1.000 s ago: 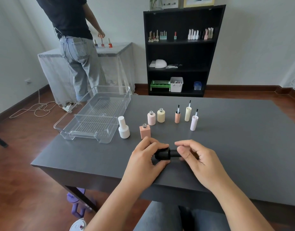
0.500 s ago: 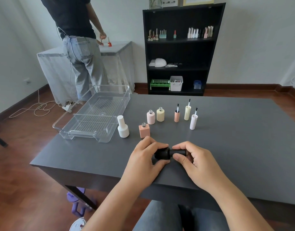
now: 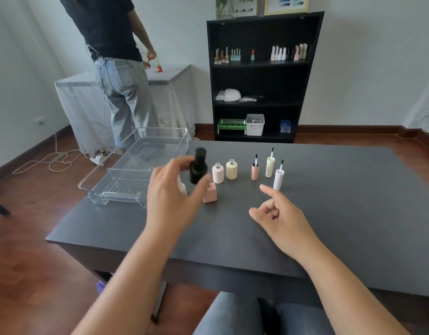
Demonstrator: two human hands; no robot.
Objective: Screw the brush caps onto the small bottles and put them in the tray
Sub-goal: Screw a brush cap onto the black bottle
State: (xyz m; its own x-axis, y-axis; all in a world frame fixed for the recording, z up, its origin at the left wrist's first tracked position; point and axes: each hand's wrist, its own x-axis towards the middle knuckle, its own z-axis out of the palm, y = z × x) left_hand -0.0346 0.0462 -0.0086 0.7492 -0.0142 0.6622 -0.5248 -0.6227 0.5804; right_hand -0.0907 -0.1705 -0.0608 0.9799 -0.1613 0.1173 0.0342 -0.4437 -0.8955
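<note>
My left hand (image 3: 172,197) holds a capped black bottle (image 3: 198,166) upright above the table, just right of the clear plastic tray (image 3: 104,192). A white capped bottle is mostly hidden behind that hand. Three uncapped bottles stand on the table: a square pink one (image 3: 210,193), a ribbed pink one (image 3: 218,173) and a cream one (image 3: 231,169). To their right, three brush caps stand with bristles up: peach (image 3: 255,169), cream (image 3: 270,165) and lilac-white (image 3: 278,177). My right hand (image 3: 280,216) hovers empty over the table, fingers loosely curled.
The dark table (image 3: 329,213) runs wide to the right. A person (image 3: 119,68) stands at a covered side table behind the tray. A black shelf (image 3: 262,78) with bottles and boxes is against the far wall. Cables lie on the floor at left.
My right hand has let go of the black bottle and drawn back to the right. My left hand has lifted the bottle upright and carried it up and left toward the tray.
</note>
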